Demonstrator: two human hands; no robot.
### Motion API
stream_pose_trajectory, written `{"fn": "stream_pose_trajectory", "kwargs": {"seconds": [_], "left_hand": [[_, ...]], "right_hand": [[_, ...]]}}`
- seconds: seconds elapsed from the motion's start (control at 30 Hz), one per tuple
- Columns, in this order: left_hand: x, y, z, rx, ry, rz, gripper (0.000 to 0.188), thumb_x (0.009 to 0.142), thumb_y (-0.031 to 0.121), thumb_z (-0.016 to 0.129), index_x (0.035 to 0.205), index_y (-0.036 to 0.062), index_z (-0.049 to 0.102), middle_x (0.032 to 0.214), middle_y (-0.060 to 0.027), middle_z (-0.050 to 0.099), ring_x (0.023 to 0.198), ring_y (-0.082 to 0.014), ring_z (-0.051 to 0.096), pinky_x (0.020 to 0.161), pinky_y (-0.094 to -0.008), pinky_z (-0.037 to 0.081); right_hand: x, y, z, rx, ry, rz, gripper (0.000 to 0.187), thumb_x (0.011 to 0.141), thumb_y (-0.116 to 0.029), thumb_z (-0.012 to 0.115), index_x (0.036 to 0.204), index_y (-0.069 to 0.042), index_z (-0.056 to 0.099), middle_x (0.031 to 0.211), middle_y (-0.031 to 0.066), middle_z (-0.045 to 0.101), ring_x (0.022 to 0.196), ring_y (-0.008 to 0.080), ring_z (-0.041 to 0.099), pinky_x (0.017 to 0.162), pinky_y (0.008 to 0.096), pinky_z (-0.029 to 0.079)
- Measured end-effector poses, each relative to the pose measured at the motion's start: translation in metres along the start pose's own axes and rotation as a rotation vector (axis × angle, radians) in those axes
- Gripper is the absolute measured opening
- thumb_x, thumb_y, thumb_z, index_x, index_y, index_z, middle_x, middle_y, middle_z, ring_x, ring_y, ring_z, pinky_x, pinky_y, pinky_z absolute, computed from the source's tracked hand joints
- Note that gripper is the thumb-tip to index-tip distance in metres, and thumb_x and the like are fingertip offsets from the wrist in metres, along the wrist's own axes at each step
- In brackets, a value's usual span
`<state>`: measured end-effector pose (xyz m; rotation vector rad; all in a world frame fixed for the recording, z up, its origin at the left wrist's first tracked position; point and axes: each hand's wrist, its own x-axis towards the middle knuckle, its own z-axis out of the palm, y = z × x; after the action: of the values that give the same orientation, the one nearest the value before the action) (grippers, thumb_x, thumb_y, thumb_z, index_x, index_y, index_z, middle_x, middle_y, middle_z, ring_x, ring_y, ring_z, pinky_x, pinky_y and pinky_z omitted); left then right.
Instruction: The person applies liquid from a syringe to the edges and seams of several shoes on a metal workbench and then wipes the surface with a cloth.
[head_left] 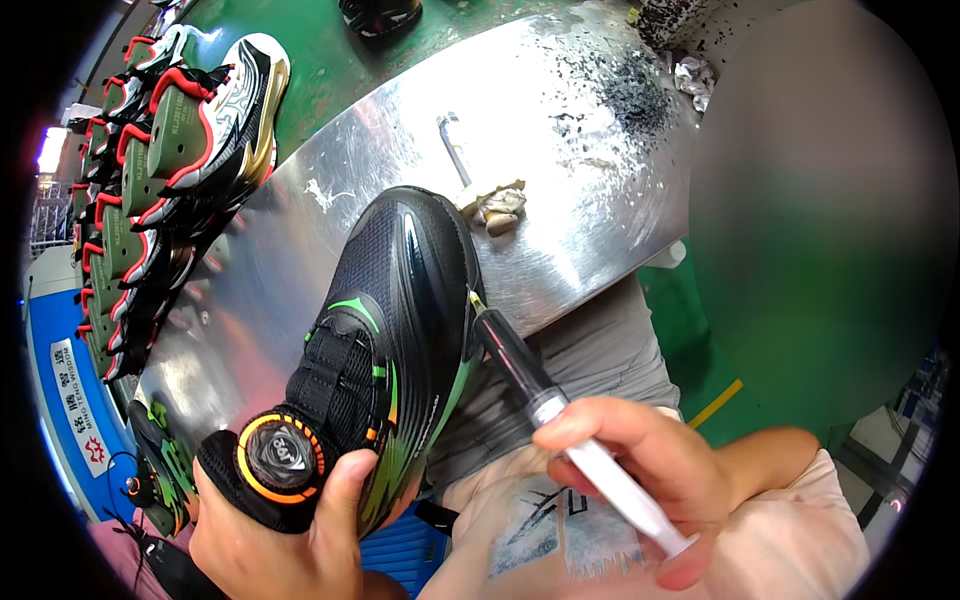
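A black sneaker (390, 270) with green and orange accents and a round dial on its tongue is held up in front of me, toe pointing away. My left hand (300, 545) grips it at the heel and collar, thumb on the near side. Between the fingers of my right hand (640, 450) is a syringe (520, 365) with dark liquid in its barrel and a white plunger. Its needle tip touches or nearly touches the shoe's right edge, near where upper and sole meet; exact contact I cannot tell.
A metal tabletop (400, 130) carries dark flecks, a crumpled rag (497, 207) and a slim tool (453, 148). Stacked sneakers (220, 120) with green inserts stand at the left. More dark shoes (165, 465) lie lower left, near a blue machine (60, 350).
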<state>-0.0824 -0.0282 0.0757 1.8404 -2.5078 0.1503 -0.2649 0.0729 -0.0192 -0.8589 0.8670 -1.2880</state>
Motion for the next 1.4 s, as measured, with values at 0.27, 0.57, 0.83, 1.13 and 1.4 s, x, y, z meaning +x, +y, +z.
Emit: {"fn": "stream_pose_trajectory", "kwargs": {"seconds": [0.27, 0.57, 0.83, 1.13, 1.4], "left_hand": [[-0.003, -0.013, 0.01, -0.104, -0.037, 0.006, 0.055, 0.062, 0.043, 0.086, 0.085, 0.0, 0.06, 0.075, -0.0127, 0.061, 0.067, -0.0312, 0.066, 0.062, -0.0371, 0.05], [-0.004, -0.015, 0.009, -0.309, 0.028, -0.115, 0.043, 0.065, 0.027, 0.086, 0.087, 0.0, 0.061, 0.074, -0.0129, 0.065, 0.068, -0.0266, 0.067, 0.063, -0.0339, 0.051], [0.102, -0.094, -0.003, -0.702, 0.026, -0.162, 0.025, 0.077, 0.011, 0.073, 0.097, -0.0014, 0.065, 0.088, -0.003, 0.067, 0.078, -0.0098, 0.057, 0.075, -0.0273, 0.048], [0.396, -0.071, 0.096, -0.197, 0.153, -0.414, 0.069, 0.087, 0.046, 0.057, 0.134, -0.0021, 0.04, 0.121, -0.0298, 0.058, 0.117, -0.0401, 0.056, 0.098, -0.0453, 0.044], [0.436, -0.077, 0.127, -0.109, 0.195, -0.22, 0.069, 0.085, 0.044, 0.063, 0.132, -0.0016, 0.041, 0.122, -0.0258, 0.06, 0.112, -0.0396, 0.059, 0.095, -0.0433, 0.046]], "right_hand": [[-0.006, 0.007, 0.007, -0.424, -0.201, -0.214, 0.099, 0.072, -0.065, 0.07, 0.133, 0.007, 0.038, 0.121, 0.0214, 0.052, 0.102, 0.033, 0.058, 0.085, 0.0363, 0.048], [-0.013, -0.001, 0.021, -0.507, -0.313, -0.139, 0.099, 0.07, -0.062, 0.073, 0.134, 0.005, 0.039, 0.117, 0.0205, 0.055, 0.098, 0.0314, 0.059, 0.083, 0.0367, 0.047], [0.034, -0.032, -0.045, -0.33, 0.056, -0.409, 0.097, 0.072, -0.057, 0.076, 0.136, 0.002, 0.034, 0.097, 0.0106, 0.052, 0.068, 0.0107, 0.046, 0.055, 0.0224, 0.038], [0.09, -0.077, -0.131, -1.051, -0.206, -0.081, 0.073, 0.069, -0.035, 0.081, 0.127, -0.004, 0.05, 0.107, 0.0111, 0.054, 0.076, 0.0215, 0.058, 0.061, 0.0298, 0.047], [0.083, -0.1, -0.166, -1.5, -0.114, 0.11, 0.059, 0.071, -0.026, 0.078, 0.123, -0.01, 0.053, 0.107, 0.0151, 0.051, 0.09, 0.0333, 0.058, 0.074, 0.0398, 0.05]]}}
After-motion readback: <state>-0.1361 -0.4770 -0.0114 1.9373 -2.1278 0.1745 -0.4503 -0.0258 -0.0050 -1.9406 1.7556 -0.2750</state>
